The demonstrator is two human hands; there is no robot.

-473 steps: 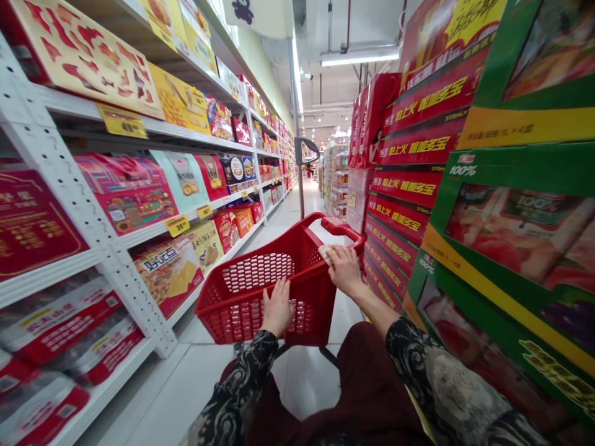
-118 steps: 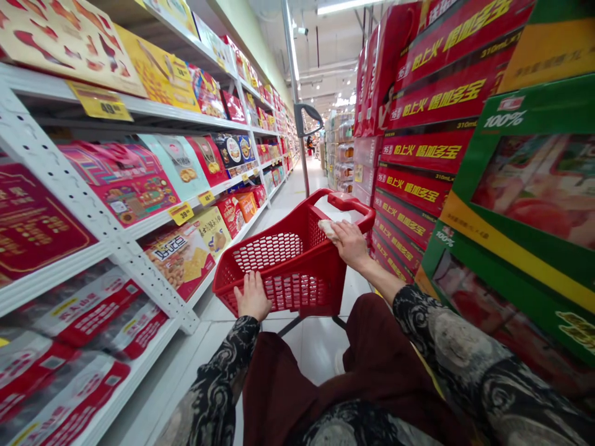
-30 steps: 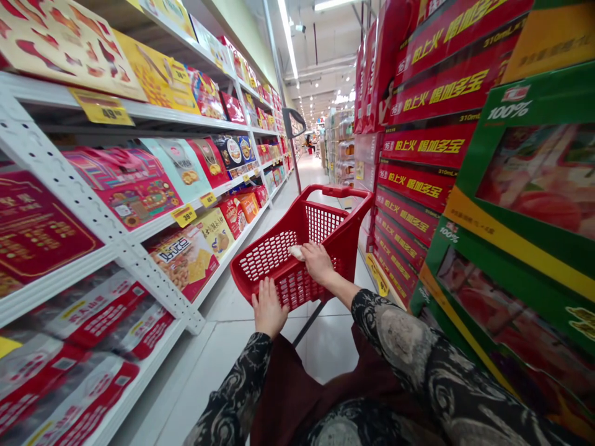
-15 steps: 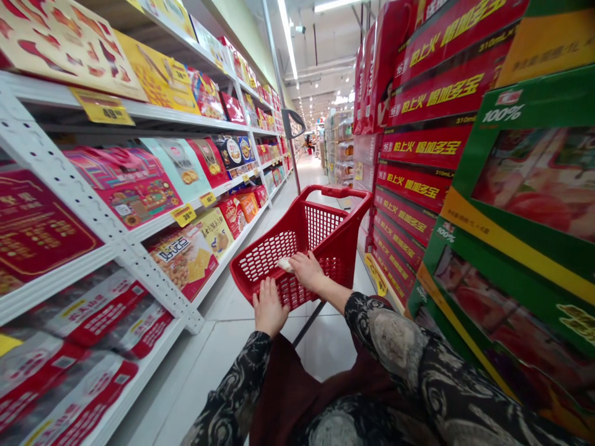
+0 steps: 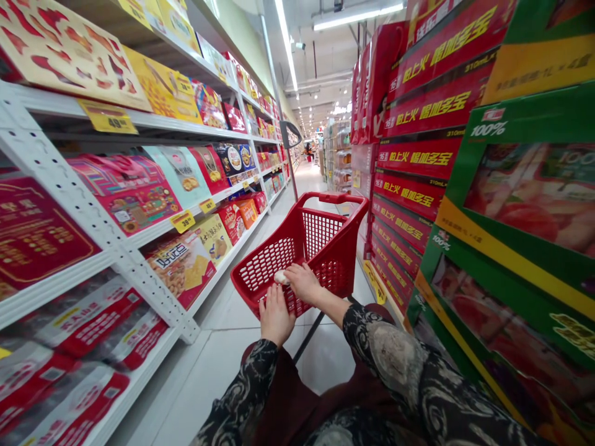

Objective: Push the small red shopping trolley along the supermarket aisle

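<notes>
In a supermarket aisle, the left hand (image 5: 276, 317) lies with fingers spread on the rim of a red shopping cart basket (image 5: 320, 198), while the right hand (image 5: 303, 283) closes its fingers on a small white wad (image 5: 281, 277).

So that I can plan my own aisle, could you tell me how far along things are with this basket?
Done: a small pale item lies inside the red basket. In hand: the right hand has its fingers on that item, and the left hand rests on the basket's near rim. Left: the shelves and red box stacks either side, which neither hand reaches.
</notes>
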